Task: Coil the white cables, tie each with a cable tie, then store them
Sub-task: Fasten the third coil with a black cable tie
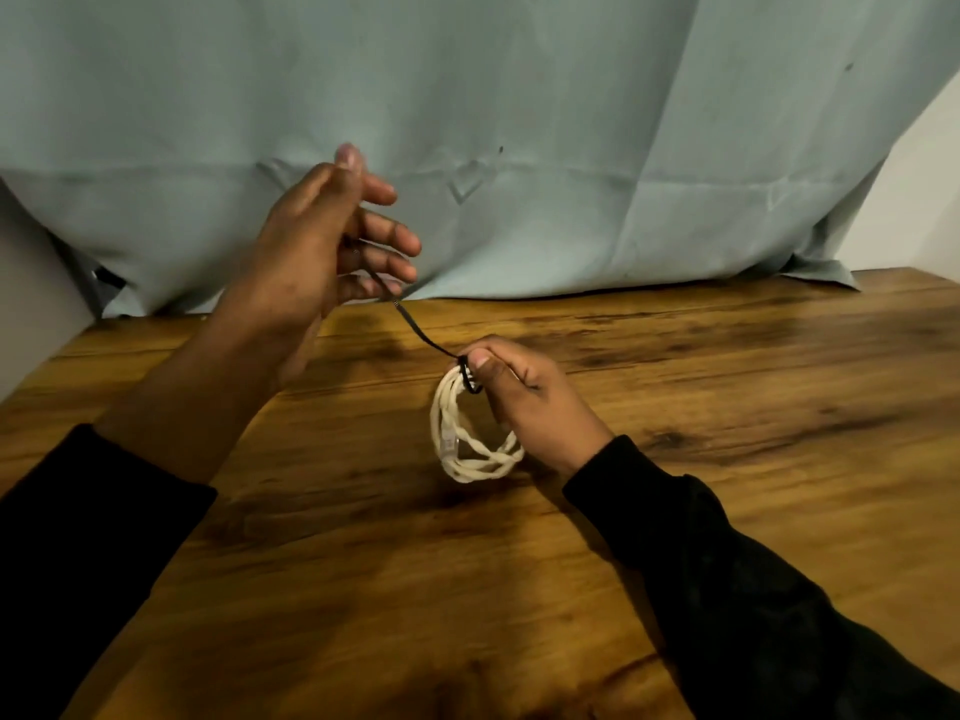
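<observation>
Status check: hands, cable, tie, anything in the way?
Right hand grips white cable coil above table. Left hand pulls black cable tie tail taut; tie looped round coil. Nothing in the way.

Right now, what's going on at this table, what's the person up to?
A person in black sleeves is tying up a coiled white cable over a wooden table. The right hand holds the coil at its top, where a black cable tie loops round the strands. The left hand is raised and grips the tie's free tail, which stretches taut between the hands. The tie looks drawn close on the coil. A pale blue cloth hangs behind the table.
</observation>
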